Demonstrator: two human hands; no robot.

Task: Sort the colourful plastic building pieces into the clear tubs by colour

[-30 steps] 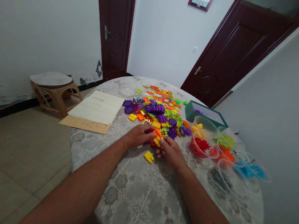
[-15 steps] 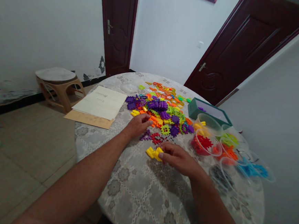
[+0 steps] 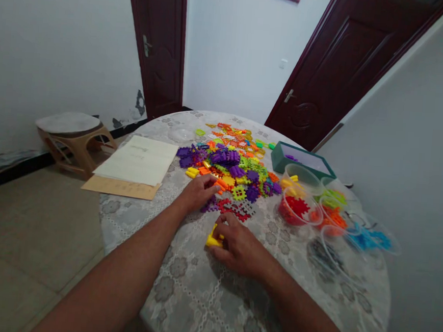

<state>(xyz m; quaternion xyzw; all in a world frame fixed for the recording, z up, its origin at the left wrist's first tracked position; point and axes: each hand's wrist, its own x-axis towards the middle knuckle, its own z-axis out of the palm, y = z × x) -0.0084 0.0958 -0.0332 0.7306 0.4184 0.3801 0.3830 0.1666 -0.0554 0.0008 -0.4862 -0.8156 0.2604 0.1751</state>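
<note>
1. Right hand [image 3: 238,244]: grip closed around small yellow plastic pieces [image 3: 214,239] on the patterned cloth-covered desk [image 3: 196,292].
2. Left hand [image 3: 199,192]: fingers curled at an orange plastic piece [image 3: 220,186] by the multicoloured heap [image 3: 240,167]; cannot tell whether gripping.

The right hand [image 3: 236,244] closes its fingers around the yellow pieces [image 3: 214,238], low over the patterned surface [image 3: 196,297]. Up at the near edge of the mixed pile [image 3: 240,162], the left hand [image 3: 200,192] has its fingers at an orange piece [image 3: 222,185]. Pale papers [image 3: 135,159] lie off to the left; over on the right, clear tubs [image 3: 300,205] of sorted colours crowd beside a green box [image 3: 302,161].
</note>
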